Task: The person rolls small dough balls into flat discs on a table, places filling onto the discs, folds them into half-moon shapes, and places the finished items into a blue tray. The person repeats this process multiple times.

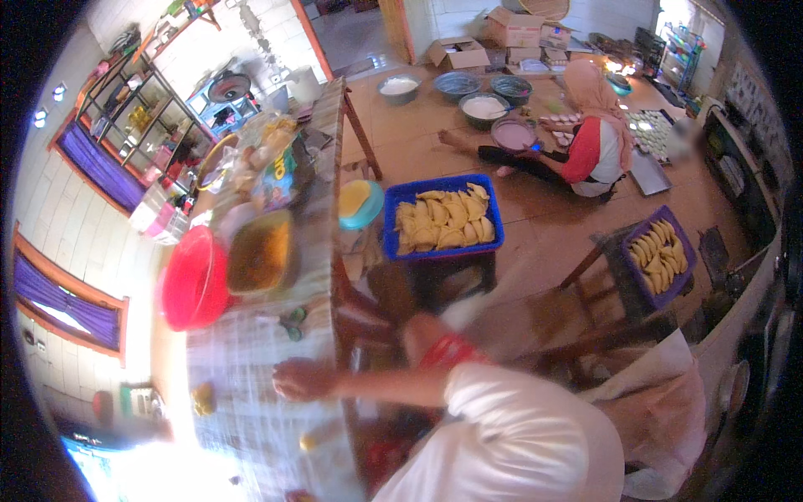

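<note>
My right hand (304,379) rests on or just above the pale tabletop (257,357), blurred and with its fingers curled. Whether it holds anything is hard to tell. My left hand is out of view. Small yellow lumps, perhaps dough, lie on the tabletop, one lump (202,400) beyond my hand and a smaller lump (307,442) nearer the bottom. A blurred green and dark object (293,323) lies above my hand. Farther along stand a rectangular tub (260,251) with orange filling and a red plastic basin (194,279).
A blue tray (389,245) of crimped half-moon pastries stands beside the table; a purple tray (690,251) holds more. A turquoise bowl (375,207) sits between table and blue tray. On the floor, another person (590,138) sits among basins (483,119) and a metal tray (649,172).
</note>
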`<control>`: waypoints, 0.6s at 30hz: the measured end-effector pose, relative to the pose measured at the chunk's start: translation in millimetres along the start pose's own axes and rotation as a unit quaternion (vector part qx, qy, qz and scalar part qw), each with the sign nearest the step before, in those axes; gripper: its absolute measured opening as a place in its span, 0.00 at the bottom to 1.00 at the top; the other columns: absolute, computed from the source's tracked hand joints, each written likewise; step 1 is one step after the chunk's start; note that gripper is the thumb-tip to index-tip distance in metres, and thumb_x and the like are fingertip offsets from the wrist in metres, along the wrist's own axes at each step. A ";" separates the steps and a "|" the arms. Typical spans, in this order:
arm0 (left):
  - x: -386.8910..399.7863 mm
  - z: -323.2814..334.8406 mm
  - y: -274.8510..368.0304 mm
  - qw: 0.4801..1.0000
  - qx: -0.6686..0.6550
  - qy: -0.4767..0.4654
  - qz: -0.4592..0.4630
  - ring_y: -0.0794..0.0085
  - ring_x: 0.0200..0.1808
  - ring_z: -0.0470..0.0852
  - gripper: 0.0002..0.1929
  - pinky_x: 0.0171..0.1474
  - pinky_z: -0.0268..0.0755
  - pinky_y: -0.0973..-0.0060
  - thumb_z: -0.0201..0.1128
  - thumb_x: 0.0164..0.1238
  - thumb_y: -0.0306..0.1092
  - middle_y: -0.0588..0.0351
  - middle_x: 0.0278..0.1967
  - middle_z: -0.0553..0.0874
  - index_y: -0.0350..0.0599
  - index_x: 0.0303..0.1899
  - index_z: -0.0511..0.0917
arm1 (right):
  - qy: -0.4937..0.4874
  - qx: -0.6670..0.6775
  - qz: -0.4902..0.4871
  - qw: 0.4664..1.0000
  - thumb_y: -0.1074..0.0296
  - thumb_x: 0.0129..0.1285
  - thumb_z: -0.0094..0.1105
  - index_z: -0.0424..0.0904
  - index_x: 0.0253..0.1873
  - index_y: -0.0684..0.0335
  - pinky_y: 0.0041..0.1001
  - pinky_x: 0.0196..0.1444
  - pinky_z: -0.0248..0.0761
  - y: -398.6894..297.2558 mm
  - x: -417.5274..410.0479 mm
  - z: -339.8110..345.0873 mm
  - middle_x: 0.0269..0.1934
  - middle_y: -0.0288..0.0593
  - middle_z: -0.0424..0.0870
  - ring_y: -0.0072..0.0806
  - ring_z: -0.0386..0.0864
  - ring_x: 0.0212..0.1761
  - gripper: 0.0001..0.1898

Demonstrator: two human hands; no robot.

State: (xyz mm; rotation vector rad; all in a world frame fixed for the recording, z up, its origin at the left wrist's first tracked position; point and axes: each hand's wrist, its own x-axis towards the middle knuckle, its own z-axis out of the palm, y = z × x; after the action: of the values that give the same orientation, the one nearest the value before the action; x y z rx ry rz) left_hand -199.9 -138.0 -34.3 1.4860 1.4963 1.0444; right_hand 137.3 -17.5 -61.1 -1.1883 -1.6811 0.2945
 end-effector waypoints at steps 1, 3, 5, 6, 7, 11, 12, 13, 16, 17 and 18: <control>-5.0 -3.5 3.2 0.998 0.051 -0.006 0.034 0.66 0.37 0.76 0.24 0.44 0.70 0.70 0.48 0.77 0.52 0.53 0.33 0.81 0.38 0.39 0.80 | -0.003 -0.003 -0.035 0.999 0.60 0.65 0.55 0.79 0.45 0.66 0.42 0.52 0.72 1.7 -0.8 0.6 0.45 0.52 0.81 0.49 0.78 0.50 0.14; -16.6 -2.8 9.6 0.984 0.132 -0.049 0.108 0.67 0.36 0.76 0.21 0.40 0.71 0.71 0.45 0.78 0.49 0.52 0.35 0.81 0.40 0.42 0.79 | 0.027 0.001 -0.093 0.995 0.62 0.64 0.55 0.79 0.45 0.66 0.42 0.56 0.71 5.6 -2.9 0.8 0.47 0.52 0.80 0.49 0.77 0.53 0.13; -31.8 0.4 15.6 0.960 0.219 -0.066 0.164 0.67 0.34 0.76 0.19 0.36 0.73 0.71 0.42 0.79 0.46 0.51 0.38 0.81 0.43 0.45 0.78 | 0.094 0.025 -0.179 0.979 0.64 0.63 0.56 0.79 0.45 0.65 0.43 0.58 0.69 9.2 -6.7 -0.7 0.48 0.51 0.79 0.48 0.75 0.55 0.11; -48.8 -6.1 21.2 0.944 0.268 -0.063 0.181 0.67 0.33 0.76 0.18 0.33 0.74 0.71 0.40 0.80 0.44 0.50 0.39 0.81 0.44 0.47 0.77 | 0.083 0.035 -0.189 0.978 0.67 0.63 0.56 0.78 0.46 0.64 0.43 0.60 0.68 10.8 -7.7 -2.4 0.48 0.49 0.78 0.47 0.74 0.55 0.10; -49.4 6.8 17.9 0.976 0.194 0.002 0.097 0.62 0.41 0.78 0.13 0.46 0.72 0.66 0.68 0.51 0.25 0.54 0.35 0.80 0.42 0.39 0.78 | 0.065 0.047 -0.214 0.974 0.70 0.63 0.56 0.76 0.47 0.63 0.42 0.61 0.66 12.8 -7.1 -4.4 0.48 0.48 0.76 0.45 0.72 0.55 0.10; -60.8 10.6 28.4 0.942 0.278 -0.004 0.185 0.58 0.42 0.80 0.07 0.50 0.70 0.64 0.71 0.47 0.24 0.53 0.34 0.84 0.45 0.29 0.82 | -0.099 0.069 -0.002 0.993 0.64 0.67 0.54 0.83 0.46 0.61 0.35 0.60 0.68 4.6 -5.4 -16.1 0.51 0.46 0.80 0.42 0.76 0.54 0.10; -58.5 10.7 32.0 0.934 0.296 -0.013 0.198 0.57 0.43 0.80 0.08 0.50 0.70 0.64 0.71 0.47 0.26 0.52 0.35 0.84 0.46 0.31 0.83 | -0.088 0.043 0.007 0.995 0.67 0.66 0.55 0.83 0.46 0.60 0.36 0.60 0.67 -0.7 -4.7 -19.4 0.51 0.46 0.81 0.42 0.76 0.55 0.10; -59.9 11.6 36.1 0.941 0.296 0.008 0.163 0.57 0.45 0.81 0.09 0.50 0.72 0.64 0.72 0.48 0.27 0.52 0.36 0.84 0.46 0.34 0.84 | -0.073 0.011 0.009 0.997 0.69 0.64 0.55 0.83 0.47 0.59 0.38 0.61 0.67 -5.9 -2.4 -22.1 0.52 0.45 0.81 0.43 0.76 0.56 0.09; -55.1 9.0 44.7 0.954 0.269 0.044 0.123 0.58 0.47 0.82 0.11 0.51 0.73 0.64 0.72 0.49 0.29 0.51 0.40 0.84 0.46 0.38 0.85 | -0.008 -0.132 -0.102 0.986 0.67 0.64 0.58 0.83 0.49 0.58 0.40 0.61 0.65 -25.2 1.7 -23.9 0.55 0.43 0.81 0.42 0.76 0.57 0.10; -53.0 9.4 44.6 0.955 0.259 0.044 0.135 0.58 0.47 0.82 0.12 0.51 0.73 0.63 0.72 0.50 0.29 0.51 0.41 0.84 0.46 0.38 0.84 | -0.018 -0.113 -0.123 0.986 0.66 0.64 0.59 0.83 0.49 0.58 0.41 0.61 0.64 -31.6 0.6 -20.9 0.56 0.43 0.81 0.42 0.76 0.57 0.11; -50.7 5.9 44.1 0.952 0.277 0.048 0.126 0.58 0.46 0.82 0.11 0.50 0.74 0.64 0.71 0.51 0.28 0.51 0.40 0.84 0.44 0.39 0.84 | -0.029 -0.100 -0.132 0.986 0.66 0.63 0.60 0.83 0.50 0.57 0.41 0.61 0.64 -39.6 -3.2 -16.0 0.57 0.44 0.81 0.42 0.76 0.58 0.12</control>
State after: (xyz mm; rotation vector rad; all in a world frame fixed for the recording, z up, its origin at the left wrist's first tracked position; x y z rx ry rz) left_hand -176.8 -189.2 3.0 2.0841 1.7986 0.8853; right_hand 128.2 -44.5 -29.2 -1.0920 -1.9304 -0.0035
